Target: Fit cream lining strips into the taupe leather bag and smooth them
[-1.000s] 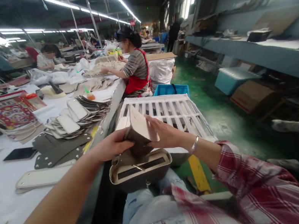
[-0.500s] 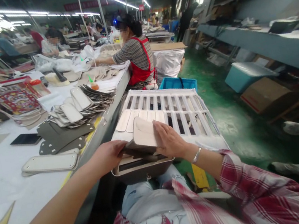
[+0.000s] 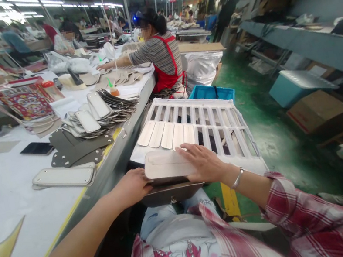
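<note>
A small grey bag body (image 3: 173, 193) rests on my lap. Its cream flap (image 3: 167, 170) lies flat on top, closed over the opening. My right hand (image 3: 204, 163) presses down on the flap with fingers spread flat. My left hand (image 3: 133, 187) grips the bag's left end, with the fingers curled around the edge. A white slatted rack (image 3: 209, 117) stands just beyond the bag, with several cream oval pieces (image 3: 167, 132) laid on its near left part.
The white worktable (image 3: 3, 193) at my left carries a cream panel (image 3: 63, 177), grey leather pieces (image 3: 75, 147), a fanned stack of panels (image 3: 99, 112) and a phone (image 3: 36, 149). A person in a red apron (image 3: 161, 61) works further along. Blue bins (image 3: 211, 91) stand on the green floor.
The flap, held upright one second ago, has been folded down flat over the bag. My right hand now lies flat on it. The view has shifted slightly left.
</note>
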Action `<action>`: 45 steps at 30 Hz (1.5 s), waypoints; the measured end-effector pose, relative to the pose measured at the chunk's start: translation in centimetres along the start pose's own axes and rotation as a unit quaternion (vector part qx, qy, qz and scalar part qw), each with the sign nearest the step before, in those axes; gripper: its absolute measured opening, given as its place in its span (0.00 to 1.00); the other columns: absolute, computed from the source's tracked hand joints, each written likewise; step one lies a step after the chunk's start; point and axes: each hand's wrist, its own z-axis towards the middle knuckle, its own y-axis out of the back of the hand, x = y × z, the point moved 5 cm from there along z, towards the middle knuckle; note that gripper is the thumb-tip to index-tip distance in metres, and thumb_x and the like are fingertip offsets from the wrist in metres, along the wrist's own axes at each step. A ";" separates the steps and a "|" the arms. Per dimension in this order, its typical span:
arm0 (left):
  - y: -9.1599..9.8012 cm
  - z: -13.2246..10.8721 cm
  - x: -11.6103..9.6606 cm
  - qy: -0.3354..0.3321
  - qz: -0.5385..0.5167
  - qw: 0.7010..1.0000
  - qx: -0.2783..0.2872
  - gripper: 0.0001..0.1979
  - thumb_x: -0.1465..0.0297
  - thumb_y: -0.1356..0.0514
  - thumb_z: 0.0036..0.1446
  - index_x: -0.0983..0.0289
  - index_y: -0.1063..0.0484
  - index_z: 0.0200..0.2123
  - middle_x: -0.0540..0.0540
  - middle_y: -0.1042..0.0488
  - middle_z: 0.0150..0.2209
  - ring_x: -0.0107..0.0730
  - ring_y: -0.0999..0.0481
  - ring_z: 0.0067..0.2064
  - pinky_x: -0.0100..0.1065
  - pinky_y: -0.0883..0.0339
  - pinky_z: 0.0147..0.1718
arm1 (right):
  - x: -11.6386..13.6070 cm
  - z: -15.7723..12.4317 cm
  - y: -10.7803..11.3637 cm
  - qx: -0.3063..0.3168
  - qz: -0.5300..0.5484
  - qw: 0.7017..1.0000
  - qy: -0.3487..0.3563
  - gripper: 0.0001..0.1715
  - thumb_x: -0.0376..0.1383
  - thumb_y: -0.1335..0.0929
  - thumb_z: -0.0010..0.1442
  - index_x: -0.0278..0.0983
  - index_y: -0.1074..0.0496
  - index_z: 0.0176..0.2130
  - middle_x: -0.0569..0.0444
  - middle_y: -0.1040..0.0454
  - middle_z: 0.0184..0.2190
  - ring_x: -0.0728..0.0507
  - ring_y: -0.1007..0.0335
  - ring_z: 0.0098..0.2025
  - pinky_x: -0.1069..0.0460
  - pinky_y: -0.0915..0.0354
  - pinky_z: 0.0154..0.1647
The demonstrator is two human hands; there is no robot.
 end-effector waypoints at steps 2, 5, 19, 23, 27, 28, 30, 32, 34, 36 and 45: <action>0.3 -0.7 1.3 0.040 -0.093 0.995 -0.009 0.10 0.68 0.44 0.51 0.63 0.28 0.37 0.55 0.26 0.39 0.37 0.29 0.42 0.34 0.35 0.42 | 0.2 -0.1 -0.3 0.029 -0.039 0.999 0.021 0.49 0.43 0.32 0.48 0.30 0.54 0.61 0.38 0.45 0.54 0.34 0.45 0.50 0.41 0.44 0.49; 1.0 -2.3 4.1 0.149 -0.206 0.963 -0.087 0.15 0.66 0.48 0.53 0.62 0.31 0.44 0.54 0.27 0.44 0.35 0.29 0.45 0.36 0.37 0.47 | 1.5 0.7 -1.2 0.061 -0.083 0.993 0.054 0.49 0.44 0.33 0.51 0.29 0.57 0.62 0.38 0.42 0.50 0.34 0.43 0.46 0.43 0.43 0.45; -6.9 -4.8 5.2 0.295 -0.367 0.862 -0.188 0.26 0.59 0.45 0.52 0.64 0.40 0.53 0.59 0.34 0.52 0.37 0.33 0.51 0.40 0.41 0.52 | 4.9 1.3 -4.6 0.153 -0.141 0.964 0.166 0.43 0.52 0.35 0.55 0.37 0.53 0.62 0.41 0.39 0.45 0.40 0.41 0.36 0.48 0.43 0.31; -6.4 -4.2 5.9 0.293 -0.299 0.896 -0.144 0.28 0.63 0.45 0.52 0.68 0.44 0.55 0.60 0.34 0.52 0.37 0.33 0.51 0.38 0.41 0.52 | 5.5 2.2 -5.0 0.180 -0.115 0.961 0.173 0.45 0.53 0.35 0.54 0.34 0.52 0.61 0.41 0.38 0.43 0.40 0.39 0.35 0.49 0.41 0.31; -3.8 -3.3 4.5 0.294 -0.078 0.944 -0.126 0.26 0.68 0.45 0.52 0.67 0.43 0.54 0.63 0.38 0.54 0.46 0.40 0.55 0.47 0.46 0.53 | 6.1 3.4 -5.4 0.199 -0.098 0.962 0.160 0.42 0.50 0.33 0.52 0.33 0.47 0.59 0.42 0.37 0.41 0.40 0.38 0.34 0.49 0.40 0.30; -3.1 -2.8 3.5 0.280 -0.022 0.951 -0.127 0.23 0.69 0.45 0.52 0.65 0.40 0.52 0.63 0.37 0.53 0.47 0.40 0.55 0.48 0.46 0.52 | 6.2 3.5 -5.5 0.204 -0.093 0.962 0.159 0.42 0.49 0.33 0.52 0.33 0.47 0.58 0.42 0.37 0.41 0.40 0.37 0.34 0.49 0.39 0.30; -2.8 -1.1 0.9 0.208 0.017 0.973 -0.097 0.14 0.71 0.48 0.55 0.64 0.35 0.45 0.61 0.33 0.47 0.45 0.36 0.50 0.45 0.42 0.49 | 6.2 3.6 -5.8 0.210 -0.083 0.962 0.151 0.38 0.48 0.33 0.52 0.33 0.43 0.56 0.42 0.37 0.40 0.39 0.37 0.35 0.48 0.39 0.30; -3.7 0.5 -1.7 0.119 -0.018 0.992 -0.027 0.09 0.70 0.51 0.57 0.64 0.32 0.37 0.58 0.31 0.39 0.39 0.31 0.43 0.39 0.37 0.43 | 6.0 3.5 -6.1 0.218 -0.075 0.964 0.134 0.32 0.48 0.34 0.53 0.34 0.38 0.52 0.42 0.36 0.39 0.38 0.36 0.36 0.47 0.38 0.31; -4.7 1.4 -3.3 0.066 -0.060 0.996 0.020 0.10 0.66 0.50 0.58 0.64 0.32 0.35 0.56 0.31 0.38 0.36 0.30 0.40 0.36 0.36 0.40 | 5.4 3.3 -6.2 0.232 -0.044 0.966 0.108 0.29 0.49 0.35 0.54 0.35 0.36 0.50 0.42 0.35 0.39 0.37 0.35 0.37 0.46 0.37 0.32; -5.1 1.5 -3.8 0.043 -0.080 0.995 0.028 0.15 0.59 0.49 0.57 0.64 0.32 0.37 0.57 0.31 0.40 0.37 0.30 0.41 0.36 0.36 0.41 | 4.5 3.2 -5.8 0.250 0.036 0.964 0.079 0.38 0.54 0.35 0.52 0.36 0.40 0.54 0.41 0.34 0.43 0.35 0.34 0.41 0.44 0.37 0.37; -5.4 2.5 -4.8 -0.033 0.004 0.995 0.093 0.41 0.46 0.47 0.47 0.51 0.59 0.61 0.57 0.34 0.43 0.44 0.32 0.41 0.40 0.37 0.39 | -5.4 -3.6 -4.3 0.365 0.447 0.727 -0.373 0.33 0.34 0.42 0.60 0.33 0.58 0.61 0.52 0.27 0.26 0.46 0.30 0.24 0.51 0.32 0.28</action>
